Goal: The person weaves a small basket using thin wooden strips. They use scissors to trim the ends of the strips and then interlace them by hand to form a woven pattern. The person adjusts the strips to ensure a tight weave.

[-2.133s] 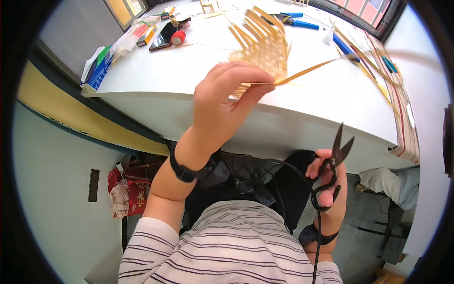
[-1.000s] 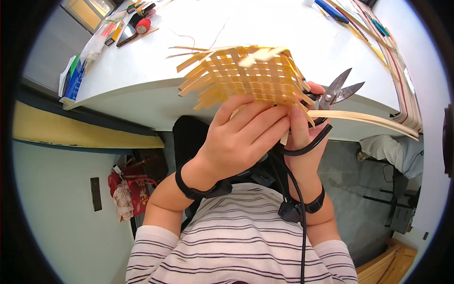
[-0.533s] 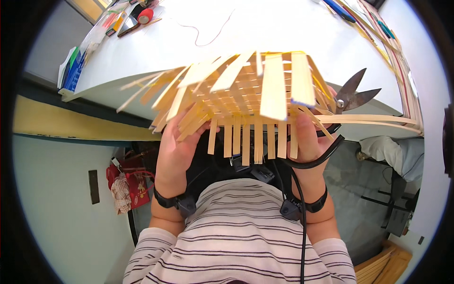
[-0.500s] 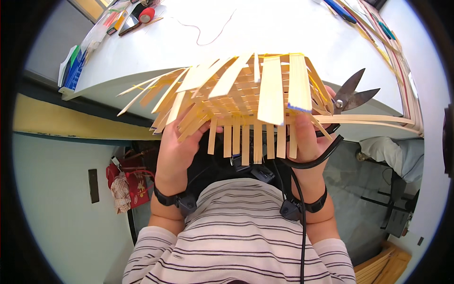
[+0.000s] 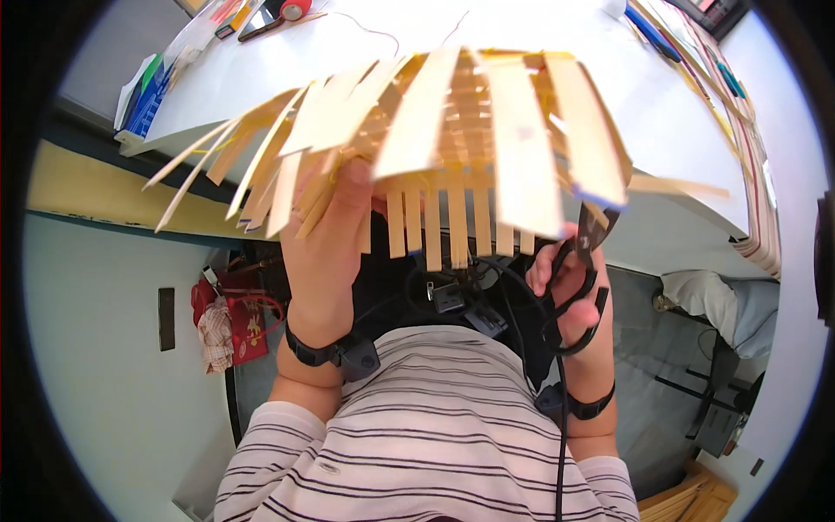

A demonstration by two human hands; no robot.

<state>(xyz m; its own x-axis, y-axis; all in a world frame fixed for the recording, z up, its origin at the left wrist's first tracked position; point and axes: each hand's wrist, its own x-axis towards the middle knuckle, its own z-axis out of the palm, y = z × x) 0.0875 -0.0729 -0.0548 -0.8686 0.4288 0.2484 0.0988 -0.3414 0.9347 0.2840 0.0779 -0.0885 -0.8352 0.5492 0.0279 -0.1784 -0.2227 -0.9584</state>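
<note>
A half-woven basket [image 5: 526,143] of pale bamboo strips, bound with thin yellow strands, is tilted up at the near edge of the table. Many loose strip ends fan out from it, and some tips are marked blue. My left hand [image 5: 330,222] is closed on its near left side, thumb over the strips and other fingers partly hidden. Below its right side, my right hand [image 5: 567,283] has its fingers in the black handles of a pair of scissors [image 5: 595,228]. The blades point up toward the basket's right corner, partly behind the strips.
On the white table [image 5: 278,70] lie a phone [image 5: 258,22], a red round object [image 5: 296,9] and a thin strand. Blue tools [image 5: 652,36] and long strips lie at the far right. Blue and green packets [image 5: 148,100] sit at the left edge. A black cable hangs past my right forearm.
My right hand has come off the basket and dropped lower, now holding the scissors by their handles. The basket has risen and shifted slightly away, still held by my left hand.
</note>
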